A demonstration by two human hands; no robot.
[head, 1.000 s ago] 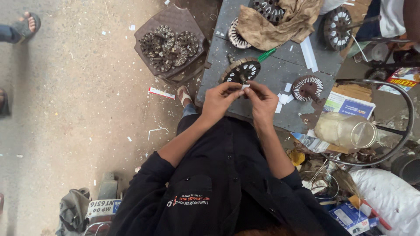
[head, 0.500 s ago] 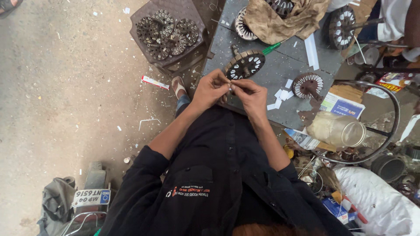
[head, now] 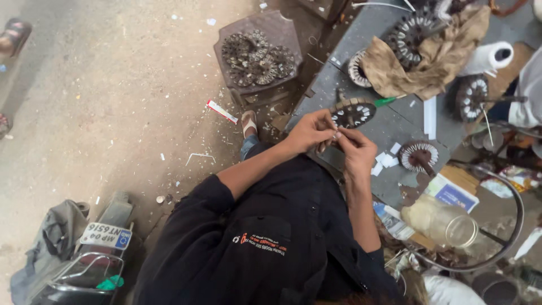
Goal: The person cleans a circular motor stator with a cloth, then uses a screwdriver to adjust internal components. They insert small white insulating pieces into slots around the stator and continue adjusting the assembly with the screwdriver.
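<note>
My left hand (head: 307,133) and my right hand (head: 357,151) meet fingertip to fingertip over the near edge of a grey table (head: 395,127). Both pinch a small white slip (head: 337,136), mostly hidden by the fingers. Just beyond the hands a round slotted metal core (head: 353,113) lies on the table, with a green-handled tool (head: 385,101) beside it. Loose white paper slips (head: 387,161) lie to the right of my right hand, next to a second round core (head: 419,156). My black sleeves fill the lower middle.
A brown cloth (head: 423,59) covers more cores at the table's far end. A wooden stool (head: 282,34) holds a pile of round cores (head: 254,56). A glass jar (head: 449,226), a metal hoop (head: 516,220) and clutter lie right. A vehicle's rear (head: 101,237) stands lower left.
Both hands stay pinched together on the slip and have barely shifted against the table. The camera view has swung, so the stool and table sit differently in the frame.
</note>
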